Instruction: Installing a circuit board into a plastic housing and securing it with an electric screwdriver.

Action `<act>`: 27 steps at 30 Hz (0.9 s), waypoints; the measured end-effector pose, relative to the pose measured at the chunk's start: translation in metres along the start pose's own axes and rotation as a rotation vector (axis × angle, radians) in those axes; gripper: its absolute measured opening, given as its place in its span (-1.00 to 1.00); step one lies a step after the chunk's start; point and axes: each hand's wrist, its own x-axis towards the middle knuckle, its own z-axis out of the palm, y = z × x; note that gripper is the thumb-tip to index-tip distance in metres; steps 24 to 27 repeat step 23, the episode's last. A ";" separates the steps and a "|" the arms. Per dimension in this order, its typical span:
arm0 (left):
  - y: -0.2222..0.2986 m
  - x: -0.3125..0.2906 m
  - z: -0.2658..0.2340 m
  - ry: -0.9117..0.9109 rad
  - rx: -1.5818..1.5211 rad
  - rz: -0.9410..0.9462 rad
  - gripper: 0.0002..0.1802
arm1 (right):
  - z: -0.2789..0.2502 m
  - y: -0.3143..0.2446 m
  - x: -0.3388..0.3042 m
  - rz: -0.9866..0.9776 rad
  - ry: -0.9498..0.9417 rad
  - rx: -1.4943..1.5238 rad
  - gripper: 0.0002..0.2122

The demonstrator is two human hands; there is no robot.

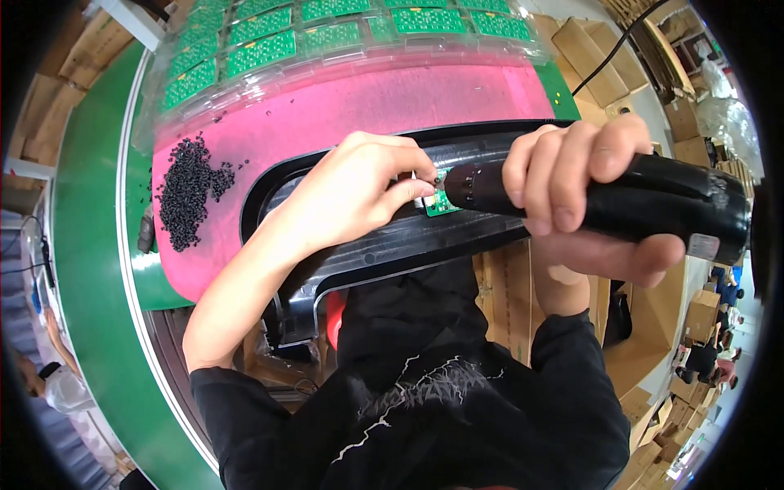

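My right hand [572, 175] is wrapped round a black electric screwdriver [653, 196], which lies almost level with its tip pointing left. That tip is over a small green circuit board [443, 206] set inside a long black plastic housing [384, 255]. My left hand [371, 184] reaches in from the left, thumb and forefinger pinched together right at the screwdriver's tip and the board's upper edge. Whatever is between those fingertips is too small to make out. The fingers and the screwdriver cover part of the board.
A pile of small black screws [186, 192] lies at the left on the pink mat [351, 102]. Clear plastic trays of green circuit boards [261, 53] stand at the back. Cardboard boxes [600, 61] are at the right. The green table [90, 245] extends leftward.
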 end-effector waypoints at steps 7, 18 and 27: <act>-0.004 0.001 -0.001 0.032 -0.136 -0.053 -0.83 | -0.009 -0.009 -0.001 -0.023 -0.037 0.039 -0.40; -0.006 -0.004 0.010 -0.181 0.203 -0.133 -0.41 | -0.036 -0.023 -0.025 0.243 0.305 -0.293 -0.45; -0.004 0.000 0.008 -0.244 0.253 -0.117 -0.45 | -0.046 -0.020 -0.030 0.251 0.293 -0.277 -0.46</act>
